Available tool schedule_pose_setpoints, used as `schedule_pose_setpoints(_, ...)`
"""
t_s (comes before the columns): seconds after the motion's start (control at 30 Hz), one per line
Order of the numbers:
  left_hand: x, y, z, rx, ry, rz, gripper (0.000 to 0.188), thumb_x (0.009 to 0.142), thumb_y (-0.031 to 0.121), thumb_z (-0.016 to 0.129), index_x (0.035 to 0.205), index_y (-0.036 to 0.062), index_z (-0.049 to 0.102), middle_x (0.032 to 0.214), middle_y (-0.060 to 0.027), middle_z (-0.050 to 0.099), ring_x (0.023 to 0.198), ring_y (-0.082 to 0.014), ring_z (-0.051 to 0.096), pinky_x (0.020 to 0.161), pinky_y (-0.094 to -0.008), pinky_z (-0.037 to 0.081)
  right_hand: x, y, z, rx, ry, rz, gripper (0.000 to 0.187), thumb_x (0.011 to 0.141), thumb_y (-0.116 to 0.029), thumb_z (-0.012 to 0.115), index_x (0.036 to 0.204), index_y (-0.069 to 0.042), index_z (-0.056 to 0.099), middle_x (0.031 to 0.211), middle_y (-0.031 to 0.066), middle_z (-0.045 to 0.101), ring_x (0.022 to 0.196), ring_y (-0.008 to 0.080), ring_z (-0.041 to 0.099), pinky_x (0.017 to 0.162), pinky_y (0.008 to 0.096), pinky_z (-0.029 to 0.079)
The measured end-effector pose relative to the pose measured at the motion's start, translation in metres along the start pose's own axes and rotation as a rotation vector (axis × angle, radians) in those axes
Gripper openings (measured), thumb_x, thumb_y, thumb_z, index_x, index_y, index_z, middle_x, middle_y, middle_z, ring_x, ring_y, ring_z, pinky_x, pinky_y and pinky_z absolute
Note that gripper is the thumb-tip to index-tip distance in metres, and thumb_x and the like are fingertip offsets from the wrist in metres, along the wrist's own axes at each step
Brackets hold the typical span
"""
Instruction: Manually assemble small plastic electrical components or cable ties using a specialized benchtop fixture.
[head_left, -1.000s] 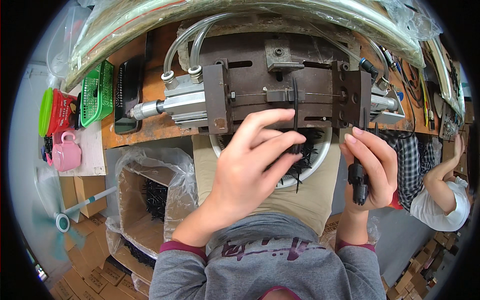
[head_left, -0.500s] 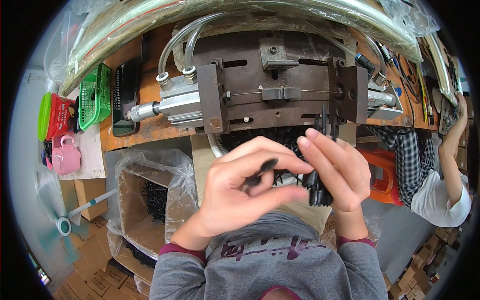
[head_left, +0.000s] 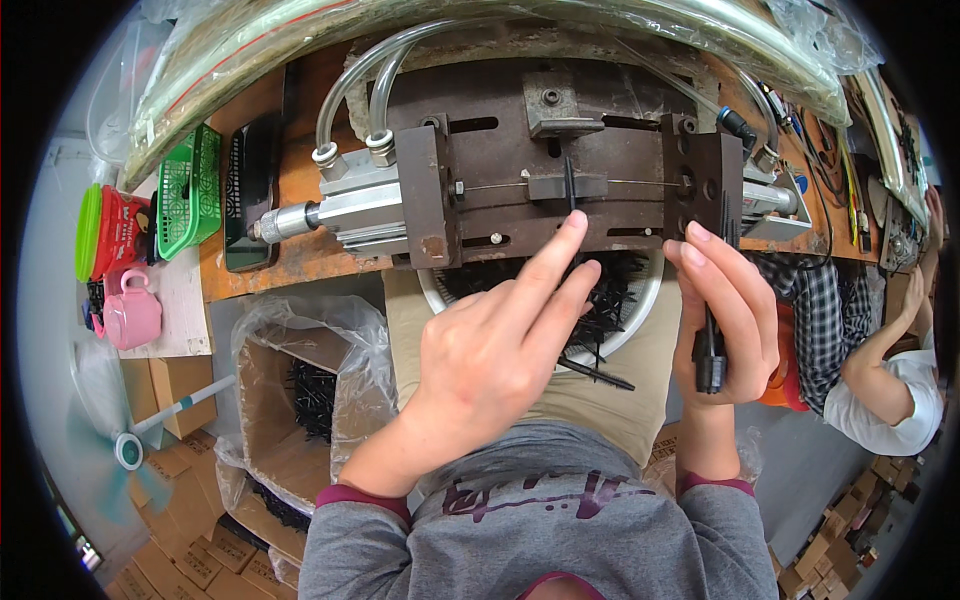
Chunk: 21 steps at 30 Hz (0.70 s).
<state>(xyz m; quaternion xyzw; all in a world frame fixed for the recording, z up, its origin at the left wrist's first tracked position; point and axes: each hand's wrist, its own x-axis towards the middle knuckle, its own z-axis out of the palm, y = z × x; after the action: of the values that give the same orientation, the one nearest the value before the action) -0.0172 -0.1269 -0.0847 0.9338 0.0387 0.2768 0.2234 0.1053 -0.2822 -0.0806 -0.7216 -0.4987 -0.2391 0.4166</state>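
Observation:
My left hand reaches up to the metal fixture, its fingers closed on a thin black stick-like part. That part lies across the small grey clamp block in the fixture's middle; its lower end is hidden by my fingers. Off to the right, my right hand is wrapped round a bundle of similar black parts, thick ends downward. Below the fixture, a white-rimmed basin on my lap holds many loose black parts. One black part pokes out over its near rim.
Silver pneumatic cylinders with clear hoses flank the fixture. Left are a black tray, green basket and pink cup. A plastic-lined carton of black parts stands lower left. Another person sits at right.
My hands have moved apart. The left has gone up to the clamp block with one black part; the right has shifted right with the bundle. The person at right has lowered an arm.

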Motion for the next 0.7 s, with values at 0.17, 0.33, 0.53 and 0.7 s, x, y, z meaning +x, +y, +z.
schedule_pose_setpoints(0.17,0.013,-0.002,-0.002,0.159,-0.106,0.018,0.026,0.077,0.011,0.078,0.102,0.006,0.073,0.128,-0.0072,0.068,0.065,-0.0147,0.068,0.055,-0.0268,0.051,-0.009,0.003,0.005,0.242,0.088,0.035,0.027,0.089,0.008,0.067,0.115,0.004,0.06,0.109,0.026,0.07,0.086,0.0302,0.073,0.077,0.0362,0.061)
schedule_pose_setpoints(0.33,0.016,-0.002,-0.003,0.12,-0.112,-0.006,0.025,0.078,0.012,0.078,0.101,0.005,0.072,0.129,-0.0082,0.068,0.064,-0.0163,0.069,0.054,-0.0281,0.051,-0.006,0.001,-0.007,0.112,0.01,0.032,0.034,0.077,0.004,0.079,0.109,0.0,0.067,0.11,0.0194,0.071,0.079,0.0262,0.071,0.065,0.0305,0.057)
schedule_pose_setpoints(0.53,0.016,-0.006,-0.006,-0.346,-0.075,-0.08,0.044,0.07,0.015,0.086,0.111,0.0036,0.073,0.121,-0.01,0.071,0.088,-0.0213,0.074,0.074,-0.0285,0.059,-0.004,0.003,-0.012,-0.123,-0.046,-0.074,0.04,0.066,0.002,0.081,0.106,-0.001,0.076,0.107,0.014,0.07,0.072,0.0211,0.065,0.058,0.0285,0.051)
schedule_pose_setpoints(0.7,0.012,0.007,-0.022,-0.779,-0.147,-0.104,0.038,0.068,0.009,0.088,0.105,0.0052,0.078,0.105,-0.0131,0.074,0.081,-0.0204,0.072,0.063,-0.0289,0.055,0.002,-0.003,-0.003,-0.107,-0.099,-0.14,0.037,0.07,-0.003,0.074,0.106,0.004,0.076,0.108,0.0169,0.071,0.082,0.0251,0.07,0.067,0.0309,0.058)
